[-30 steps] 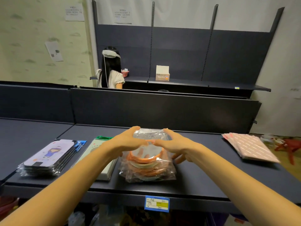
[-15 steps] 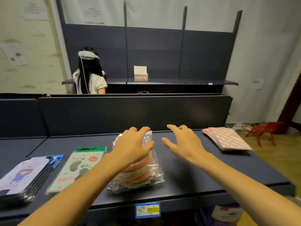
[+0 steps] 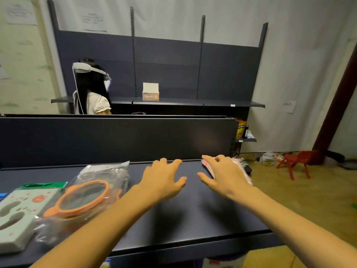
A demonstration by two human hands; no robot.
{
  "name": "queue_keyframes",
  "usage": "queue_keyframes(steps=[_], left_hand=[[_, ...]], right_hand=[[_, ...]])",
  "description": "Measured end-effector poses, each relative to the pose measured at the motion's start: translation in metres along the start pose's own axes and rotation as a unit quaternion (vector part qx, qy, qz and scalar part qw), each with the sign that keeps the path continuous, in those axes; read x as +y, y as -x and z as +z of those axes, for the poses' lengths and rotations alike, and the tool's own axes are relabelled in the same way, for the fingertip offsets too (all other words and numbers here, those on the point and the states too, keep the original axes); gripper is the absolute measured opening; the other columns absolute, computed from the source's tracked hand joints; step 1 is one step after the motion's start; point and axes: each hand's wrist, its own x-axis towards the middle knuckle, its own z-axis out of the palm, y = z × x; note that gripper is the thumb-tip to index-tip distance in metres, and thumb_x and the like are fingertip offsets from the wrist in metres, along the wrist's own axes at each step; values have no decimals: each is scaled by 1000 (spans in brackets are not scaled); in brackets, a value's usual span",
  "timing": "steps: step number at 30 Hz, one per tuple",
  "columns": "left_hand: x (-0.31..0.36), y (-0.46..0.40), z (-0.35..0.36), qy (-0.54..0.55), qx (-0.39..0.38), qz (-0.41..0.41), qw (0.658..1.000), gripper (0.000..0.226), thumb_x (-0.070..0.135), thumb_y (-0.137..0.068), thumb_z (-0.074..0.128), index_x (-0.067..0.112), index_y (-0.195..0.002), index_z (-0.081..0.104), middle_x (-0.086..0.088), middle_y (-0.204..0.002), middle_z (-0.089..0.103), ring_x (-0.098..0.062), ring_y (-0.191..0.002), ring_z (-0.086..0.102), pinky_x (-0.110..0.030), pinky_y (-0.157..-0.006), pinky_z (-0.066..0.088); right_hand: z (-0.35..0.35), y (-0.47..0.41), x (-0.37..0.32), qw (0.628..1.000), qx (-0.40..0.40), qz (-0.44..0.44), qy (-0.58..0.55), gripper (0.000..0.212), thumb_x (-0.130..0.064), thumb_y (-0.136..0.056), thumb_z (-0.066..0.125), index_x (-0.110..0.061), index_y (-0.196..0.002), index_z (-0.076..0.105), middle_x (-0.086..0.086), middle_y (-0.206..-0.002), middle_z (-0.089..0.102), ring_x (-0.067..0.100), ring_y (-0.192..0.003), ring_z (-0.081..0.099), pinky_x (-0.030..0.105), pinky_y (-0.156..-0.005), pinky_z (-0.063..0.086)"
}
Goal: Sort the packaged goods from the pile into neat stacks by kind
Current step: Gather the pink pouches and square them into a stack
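Both hands hover over the shelf (image 3: 173, 219), fingers spread, holding nothing. The right hand (image 3: 225, 176) is above the pink packs (image 3: 207, 167); the left hand (image 3: 164, 177) is beside the mirror bag (image 3: 92, 192).

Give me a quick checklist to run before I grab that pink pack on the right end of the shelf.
1. Left hand free: ok, fingers spread, holding nothing.
2. Right hand free: ok, open above the pink pack.
3. Pink pack fully visible: not ok, the right hand covers most of it.
4. Pack fully on the shelf: cannot tell, it lies at the right end.
5. Orange mirror packs stacked and let go: ok, no hand touches them.
6. Bare shelf between mirror packs and pink pack: ok.
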Motion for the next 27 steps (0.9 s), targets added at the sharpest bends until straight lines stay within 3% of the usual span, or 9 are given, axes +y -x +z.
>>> queue_keyframes(steps=[7,13,19,23,27], left_hand=[[68,-27,51,33,-39,-11,999,57,55,-91,42,33,-142,29,-10,-131,48,-28,-120,47,-40,-93,43],[104,-46,87,81,-41,-44,995,60,62,-91,33,35,-144,25,-10,-124,54,-31,-117,49,-41,-93,42],[122,-63,114,131,-28,-56,989,60,60,-92,27,36,-146,18,-8,-111,59,-29,-113,49,-44,-99,37],[128,-68,127,206,-34,-47,977,61,53,-95,27,31,-149,11,-4,-131,52,-23,-131,36,-53,-117,8],[130,-72,125,255,-14,-54,965,62,48,-95,36,27,-149,15,-6,-135,51,-23,-133,37,-49,-119,5]], right_hand=[[10,2,96,999,-29,26,-5,62,-57,-89,44,-35,-145,28,8,-136,45,30,-122,44,40,-98,41],[27,-6,151,997,-58,39,-34,65,-60,-88,42,-37,-145,23,9,-121,52,32,-114,48,41,-91,44],[54,-11,171,988,-96,42,-112,72,-69,-86,30,-42,-149,9,8,-134,52,32,-124,47,44,-100,40],[66,-13,176,978,-119,9,-171,65,-63,-91,26,-42,-149,8,7,-138,53,31,-124,49,44,-99,41],[70,-13,173,978,-104,-5,-183,62,-60,-91,26,-41,-148,14,9,-136,54,32,-121,49,43,-99,40]])
